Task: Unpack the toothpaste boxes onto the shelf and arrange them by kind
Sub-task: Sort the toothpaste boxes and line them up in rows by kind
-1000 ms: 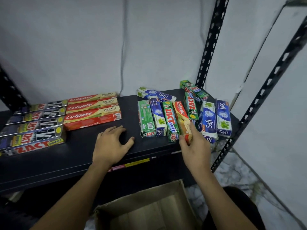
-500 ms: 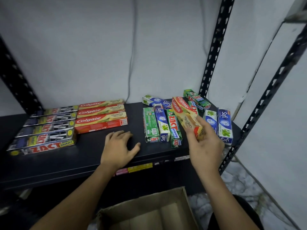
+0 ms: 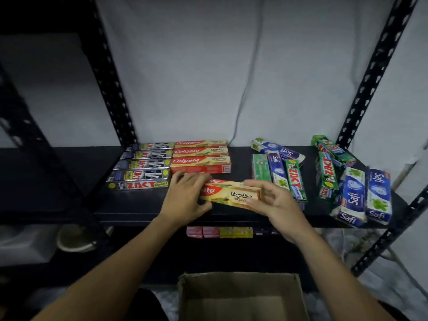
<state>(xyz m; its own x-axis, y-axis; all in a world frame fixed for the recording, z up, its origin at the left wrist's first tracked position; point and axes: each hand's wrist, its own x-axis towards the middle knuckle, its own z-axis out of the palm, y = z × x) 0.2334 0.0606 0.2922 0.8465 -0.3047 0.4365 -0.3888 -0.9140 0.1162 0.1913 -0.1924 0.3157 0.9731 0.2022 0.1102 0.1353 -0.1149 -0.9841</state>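
**Camera setup: single head view**

One wide-angle camera, worn on the person's head. It faces forward and down, roughly square to the black shelf [image 3: 136, 203] and the grey wall [image 3: 185, 77] behind it. Range is close. Both forearms enter from the bottom edge. The left hand [image 3: 185, 200] and right hand [image 3: 275, 205] hold a toothpaste box [image 3: 231, 193] just below frame centre, its print partly legible. The open carton [image 3: 240, 297] is cut by the bottom edge. The rack uprights [image 3: 374, 72] splay outward towards the top.

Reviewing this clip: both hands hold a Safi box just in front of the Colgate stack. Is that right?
No. The head view shows the left hand and right hand holding a Colgate box, not a Safi one, just in front of the Colgate stack.
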